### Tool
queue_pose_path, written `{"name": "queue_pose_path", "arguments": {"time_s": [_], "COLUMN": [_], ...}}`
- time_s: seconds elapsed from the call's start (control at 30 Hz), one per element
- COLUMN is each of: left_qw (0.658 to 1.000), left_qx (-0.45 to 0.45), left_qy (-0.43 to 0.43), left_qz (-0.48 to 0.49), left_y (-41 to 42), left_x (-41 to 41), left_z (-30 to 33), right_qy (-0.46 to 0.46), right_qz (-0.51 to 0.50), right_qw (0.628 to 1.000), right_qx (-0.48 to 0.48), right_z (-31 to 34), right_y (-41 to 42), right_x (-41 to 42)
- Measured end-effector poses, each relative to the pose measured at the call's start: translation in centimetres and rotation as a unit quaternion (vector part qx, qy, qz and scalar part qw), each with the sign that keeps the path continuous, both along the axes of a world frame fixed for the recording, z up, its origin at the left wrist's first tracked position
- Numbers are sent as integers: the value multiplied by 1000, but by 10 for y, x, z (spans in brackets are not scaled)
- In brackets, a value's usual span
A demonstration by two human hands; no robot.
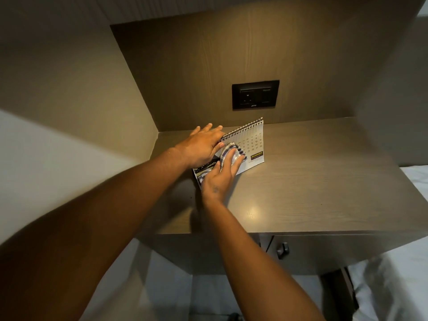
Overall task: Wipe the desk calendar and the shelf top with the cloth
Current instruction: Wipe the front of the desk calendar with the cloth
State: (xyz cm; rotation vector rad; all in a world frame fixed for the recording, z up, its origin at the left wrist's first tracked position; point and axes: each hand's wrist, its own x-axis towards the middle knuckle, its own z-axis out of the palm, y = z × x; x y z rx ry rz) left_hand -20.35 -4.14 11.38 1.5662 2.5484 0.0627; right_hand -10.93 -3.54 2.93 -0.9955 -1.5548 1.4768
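Observation:
A white spiral-bound desk calendar (253, 144) stands on the brown wooden shelf top (312, 181), near its back left corner. My left hand (203, 145) grips the calendar's left end at the spiral edge and steadies it. My right hand (221, 176) presses a checked cloth (228, 152) flat against the calendar's front page. The cloth and both hands hide the left half of the page; date numbers show on the right half.
A black wall socket with a switch (255, 95) sits on the back panel above the calendar. A side wall closes off the shelf's left. A drawer handle (283, 250) is below the front edge. White bedding (393, 286) lies at the right.

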Motion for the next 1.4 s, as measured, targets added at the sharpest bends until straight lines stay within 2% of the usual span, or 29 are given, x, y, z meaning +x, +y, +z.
{"name": "queue_pose_path", "arguments": {"time_s": [0.1, 0.23, 0.37, 0.5, 0.7, 0.8, 0.9, 1.0, 1.1, 1.2, 1.3, 1.4], "left_qw": [1000, 1000, 1000, 1000, 1000, 1000, 1000, 1000, 1000, 1000, 1000, 1000], "left_qx": [0, 2, 2, 8, 0, 2, -3, -4, 2, 1, -2, -1], "left_qy": [2, -2, -5, -8, -4, -6, -8, -3, -3, -5, 1, -3], "left_qz": [0, 1, 2, 2, 9, 6, 6, 6, 8, 8, 2, -3], "left_y": [0, 0, 1, 1, 2, 1, 1, 2, 2, 1, 1, 0], "left_x": [0, 0, 1, 1, 4, 5, 5, 6, 4, 3, 2, 2], "left_z": [0, 1, 0, 0, 4, 5, 6, 6, 5, 4, 4, 5], "right_qy": [-1, -25, -53, -9, -41, -58, -30, -13, -36, -52, -53, -17], "right_qz": [-25, -50, 12, 40, -31, -2, 14, -22, -39, -64, -54, -1], "right_qw": [1000, 998, 998, 998, 999, 998, 999, 1000, 998, 997, 997, 1000], "right_qx": [9, -36, 10, 53, -2, 6, 0, 0, 26, -1, -26, 8], "right_z": [6, -2, -14, 4, 4, -11, -4, 11, 16, 8, -6, -12], "right_y": [25, 52, 20, 11, 52, 27, 6, 29, 72, 92, 57, 0], "right_x": [-5, -1, 13, 8, 7, 14, 11, 4, 3, 6, 9, 13]}}
